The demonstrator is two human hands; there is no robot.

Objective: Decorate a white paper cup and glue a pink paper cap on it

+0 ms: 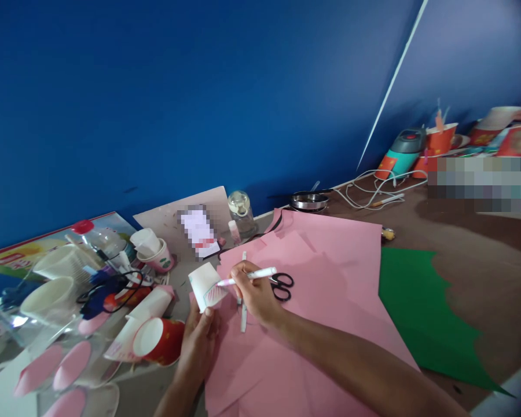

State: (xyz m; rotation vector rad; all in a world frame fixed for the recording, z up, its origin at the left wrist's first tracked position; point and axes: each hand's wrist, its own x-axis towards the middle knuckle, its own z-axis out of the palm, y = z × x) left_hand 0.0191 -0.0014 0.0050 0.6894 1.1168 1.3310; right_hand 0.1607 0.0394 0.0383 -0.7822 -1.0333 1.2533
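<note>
My left hand [201, 330] grips a small white paper cup [203, 279] by its lower edge, the cup lying tilted. Pink strokes and a curved outline show on the cup's side. In my right hand [254, 295] is a white marker [260, 273] with a pink tip end, held like a pen, its tip at the cup's side. Just right of that hand lie black-handled scissors [282, 286], partly hidden behind it. Under both hands spread sheets of pink paper [330, 278]. A narrow white strip [244, 318] rests on the pink paper below the right hand.
At left crowd a red paper cup [167, 340], white cups [47, 298] and a red-capped bottle [87, 229]. A phone [200, 231] leans behind the hands beside a glass jar [241, 211]. Green paper [429, 324], white cables [360, 194] and a teal bottle [403, 155] lie rightward.
</note>
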